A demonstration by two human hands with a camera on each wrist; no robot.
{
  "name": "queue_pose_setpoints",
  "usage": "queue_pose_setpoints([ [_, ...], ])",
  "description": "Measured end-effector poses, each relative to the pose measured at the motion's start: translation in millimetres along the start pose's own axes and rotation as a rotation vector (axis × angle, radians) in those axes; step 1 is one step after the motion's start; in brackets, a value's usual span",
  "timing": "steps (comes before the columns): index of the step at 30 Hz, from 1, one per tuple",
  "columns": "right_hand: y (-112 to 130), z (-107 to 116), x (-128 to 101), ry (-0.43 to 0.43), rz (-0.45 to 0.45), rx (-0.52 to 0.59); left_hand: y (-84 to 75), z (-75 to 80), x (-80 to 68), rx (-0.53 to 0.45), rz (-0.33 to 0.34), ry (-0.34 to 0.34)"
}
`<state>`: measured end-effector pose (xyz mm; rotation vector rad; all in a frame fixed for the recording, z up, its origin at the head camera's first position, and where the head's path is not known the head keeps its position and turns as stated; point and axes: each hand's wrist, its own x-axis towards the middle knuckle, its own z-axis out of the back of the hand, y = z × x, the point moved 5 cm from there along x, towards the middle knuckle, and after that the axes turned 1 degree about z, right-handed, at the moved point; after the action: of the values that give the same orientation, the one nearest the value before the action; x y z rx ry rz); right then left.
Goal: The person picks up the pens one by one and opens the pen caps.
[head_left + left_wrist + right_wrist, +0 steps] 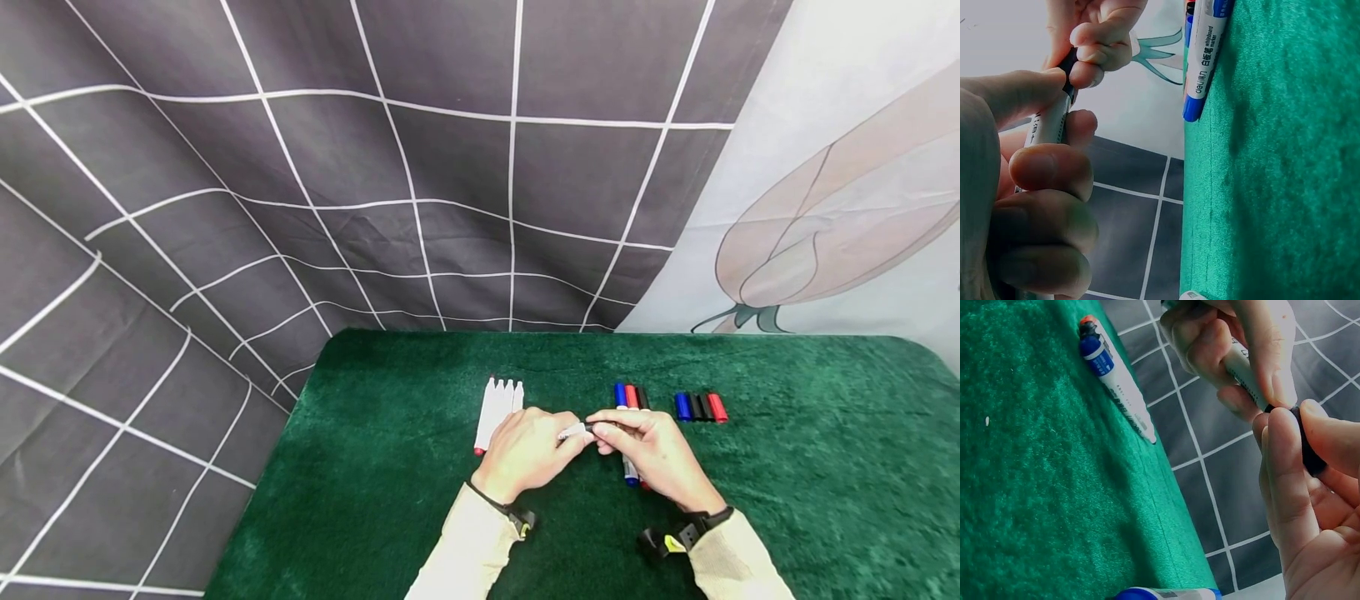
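Marker (573,432) crosswise, cap end rightward

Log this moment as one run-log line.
left hand: grips marker | right hand: pinches black cap at marker's end | loose caps: on green cloth

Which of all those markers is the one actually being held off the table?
The marker with the black cap, between both hands. The left hand grips its white barrel, the right hand pinches the cap; the others lie on the green cloth.
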<state>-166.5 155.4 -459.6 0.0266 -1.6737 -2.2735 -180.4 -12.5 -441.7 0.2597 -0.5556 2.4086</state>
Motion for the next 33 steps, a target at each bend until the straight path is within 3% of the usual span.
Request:
queue_pose_setpoints([
  [19, 6.6, 3.3, -1.1, 0.002, 0.065, -0.029, -1.2, 2.5, -1.0, -0.052, -0.013, 0.007],
  [33, 3.2, 5.4, -2.6, -0.013, 0.117, -0.076, -2.0, 3.6, -1.6, -0.084, -0.005, 0.051],
])
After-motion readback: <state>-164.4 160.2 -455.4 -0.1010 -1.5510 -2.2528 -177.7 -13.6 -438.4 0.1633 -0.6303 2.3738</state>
